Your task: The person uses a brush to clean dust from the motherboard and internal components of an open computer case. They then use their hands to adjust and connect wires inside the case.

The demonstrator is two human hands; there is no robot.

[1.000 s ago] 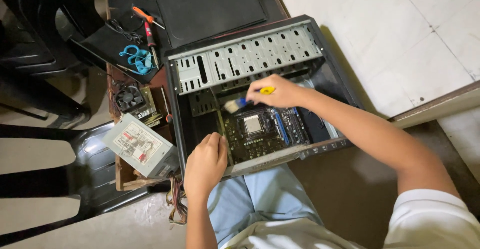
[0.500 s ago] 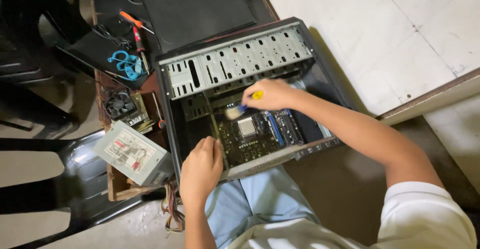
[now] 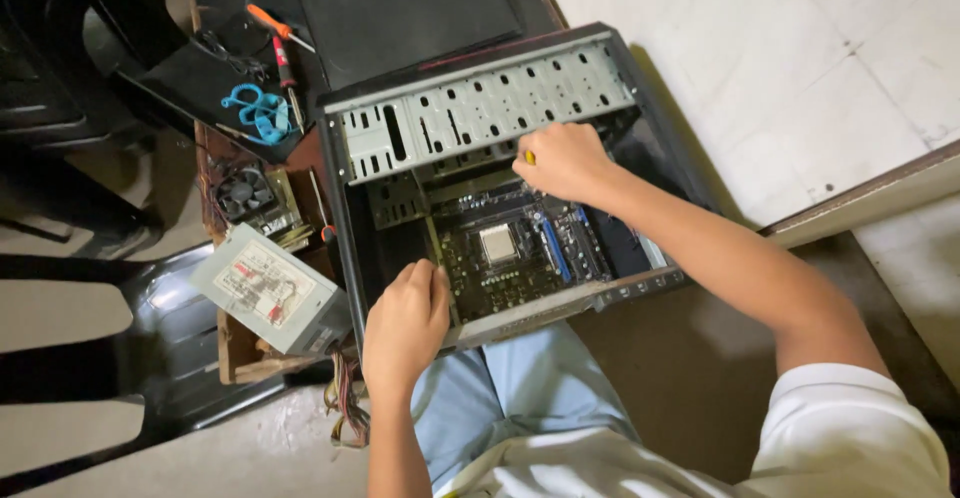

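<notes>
Your right hand is clenched around a small tool with a yellow handle; only a sliver of yellow shows past your knuckles, and the working end is hidden under the hand, so what it touches cannot be told; the fist sits at the far edge of the circuit board, just under the grey metal drive rack. Your left hand grasps the near wall of the open computer case, fingers curled over the rim, steadying the box against your lap.

Hold that left grip firm so the case does not rock; keep the right wrist low and work in short, light moves, since the square chip socket and the blue slots lie just beside your knuckles; lean your head a little so the tip comes into your sight, because your own hand covers it.

Outside the case, to its left, the grey power supply box lies on the dark table edge with its wires hanging; beyond it sit a small black fan, blue-handled scissors and an orange-handled screwdriver; all well apart from your hands.
</notes>
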